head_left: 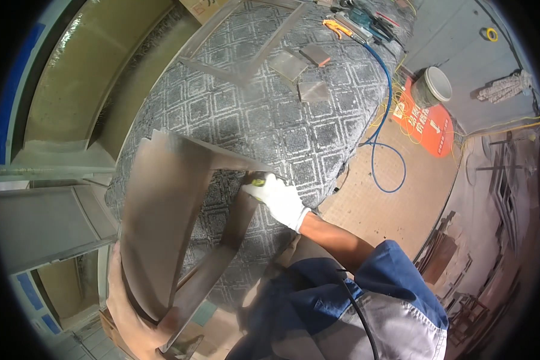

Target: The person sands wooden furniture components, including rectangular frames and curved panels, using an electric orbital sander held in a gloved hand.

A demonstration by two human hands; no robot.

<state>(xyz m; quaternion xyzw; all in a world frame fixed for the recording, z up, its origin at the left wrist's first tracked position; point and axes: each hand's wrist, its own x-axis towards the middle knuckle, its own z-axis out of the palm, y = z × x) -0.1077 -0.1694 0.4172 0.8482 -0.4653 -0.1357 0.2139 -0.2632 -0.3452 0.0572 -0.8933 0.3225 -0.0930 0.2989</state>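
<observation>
A brown-grey framed panel [162, 198], with a broad curved board and an opening beside it, lies tilted over the near end of a cloth-covered table. My bare left hand [135, 321] grips its near lower end, thumb on one side and fingers along the outer edge. My right hand [282, 201], in a white glove, is closed at the panel's far right corner. A small yellow-green thing [258, 182] shows at its fingertips, against the narrow rail [240, 216]; its kind is mostly hidden by the glove.
The table's grey patterned cloth [318, 138] bears an empty rectangular frame [216, 71], small flat blocks [314, 91] and an orange air gun [337, 27] with a blue hose [385, 66]. A white bucket [432, 87] stands on the right. Loose wood pieces [441, 252] lie beyond the floor board.
</observation>
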